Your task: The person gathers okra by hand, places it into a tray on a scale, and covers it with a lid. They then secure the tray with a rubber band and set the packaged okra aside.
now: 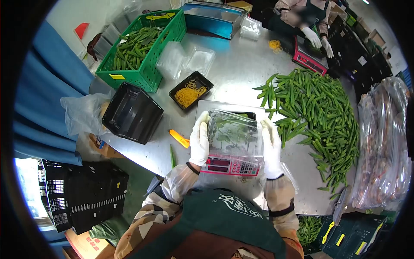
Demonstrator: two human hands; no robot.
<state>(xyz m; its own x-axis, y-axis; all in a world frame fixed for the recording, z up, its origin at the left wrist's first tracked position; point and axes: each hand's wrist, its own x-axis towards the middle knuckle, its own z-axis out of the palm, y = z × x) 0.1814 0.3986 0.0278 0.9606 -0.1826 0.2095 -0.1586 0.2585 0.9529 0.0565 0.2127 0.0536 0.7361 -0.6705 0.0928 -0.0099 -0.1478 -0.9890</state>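
Both gloved hands are gripping a clear plastic clamshell box of okra that is sitting on the digital scale. Left hand is wrapping the box's left edge, fingers curled over the rim and clamped on it. Right hand is doing the same on the right edge, fingers pressed flat along the side. The lid looks to be down over the pods; can't tell if it is snapped fully.

Judgement on doing this well: keep pressure even on both edges so the thin lid isn't buckling, keep the box centred on the platform, and ease weight off the hands before trusting the red readout, since leaning on it is likely skewing the number.

Surface: a stainless steel table, reflecting light. A loose okra pile is lying just right of the scale. An orange-handled knife is lying just left of the left hand. A black tray of rubber bands is sitting behind the scale, empty clear boxes beyond it, a green crate of okra at the far left corner, a black crate tipped at the table edge.

Room: another person's gloved hands are working at a second scale across the table. Bagged produce is stacked at right, dark crates on the floor at left.
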